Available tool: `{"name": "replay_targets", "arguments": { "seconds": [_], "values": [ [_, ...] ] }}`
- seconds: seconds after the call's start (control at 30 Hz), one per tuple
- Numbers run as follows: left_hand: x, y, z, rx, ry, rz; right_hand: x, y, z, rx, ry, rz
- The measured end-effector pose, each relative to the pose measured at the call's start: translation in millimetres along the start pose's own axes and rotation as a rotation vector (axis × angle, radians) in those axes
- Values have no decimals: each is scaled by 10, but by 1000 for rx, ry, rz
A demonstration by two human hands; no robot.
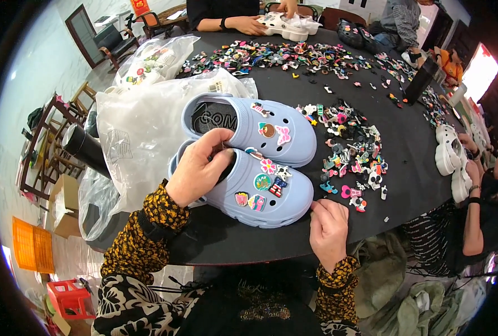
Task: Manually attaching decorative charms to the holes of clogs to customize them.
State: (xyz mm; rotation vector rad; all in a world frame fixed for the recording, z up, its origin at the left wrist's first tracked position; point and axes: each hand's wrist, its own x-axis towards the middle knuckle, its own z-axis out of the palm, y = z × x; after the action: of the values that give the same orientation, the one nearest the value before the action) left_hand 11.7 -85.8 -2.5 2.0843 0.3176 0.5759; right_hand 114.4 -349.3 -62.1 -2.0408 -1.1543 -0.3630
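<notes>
A pair of light-blue clogs lies side by side in front of me on the black table, toes to the right. My left hand (200, 167) grips the near clog (292, 197) at its foot opening, thumb and fingers closed on the rim. Several charms, among them a pink flower (268, 166) and a flag (278, 187), sit on its upper. The far clog (300, 136) carries a few charms, including a pink butterfly (283, 134). Beside the near clog's toe, my right hand (328, 232) has its fingers curled closed; whatever they may hold is hidden.
Loose charms (352, 148) lie heaped right of the clogs, with a larger spread (271, 58) farther back. Clear plastic bags (142, 134) and a black bottle (85, 148) are at the left. Other people handle white clogs (287, 26) across the table and at the right.
</notes>
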Motion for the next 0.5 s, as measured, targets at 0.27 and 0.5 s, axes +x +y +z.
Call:
{"name": "replay_targets", "arguments": {
  "seconds": [0.27, 0.5],
  "values": [
    [-2, -5, -9, -32, 1, -2, 4, -15, 16, 4, -3, -3],
    [0, -57, 26, -84, 35, -12, 2, 12, 34, 18, 31, -1]
  ]
}}
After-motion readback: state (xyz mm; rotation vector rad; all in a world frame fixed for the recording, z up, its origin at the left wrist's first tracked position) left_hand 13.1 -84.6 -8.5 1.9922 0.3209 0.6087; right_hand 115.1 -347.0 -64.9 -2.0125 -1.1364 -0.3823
